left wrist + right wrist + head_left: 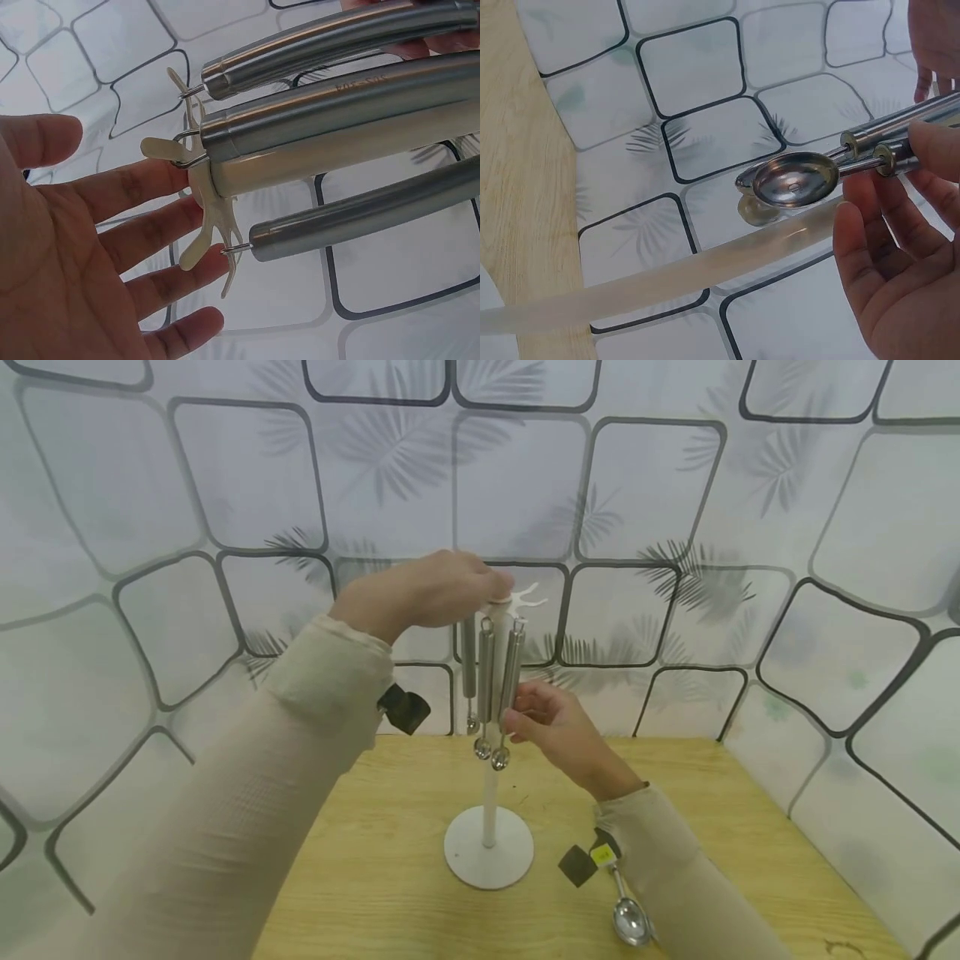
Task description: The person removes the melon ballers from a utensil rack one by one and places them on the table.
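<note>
Three steel scoops with thick tubular handles hang by wire loops from a white stand point(465, 860) with a crown of hooks point(196, 247). My left hand point(431, 589) reaches over the top; in the left wrist view its fingers are spread and nearly straight, fingertips right at the crown. Lower down, my right hand point(558, 731) pinches the handle of the right-hand scoop point(512, 664) near its neck, between thumb and fingers. That scoop's oval bowl point(795, 180) shows in the right wrist view, overlapping the others. A middle scoop point(486, 672) and a left scoop point(468, 660) hang beside it.
On the wooden table point(375, 860), another steel scoop point(630, 920) lies by my right forearm, partly hidden by the sleeve. Patterned cloth point(517, 485) encloses the table at the back and sides. Dark square pieces point(405, 708) sit at both wrists.
</note>
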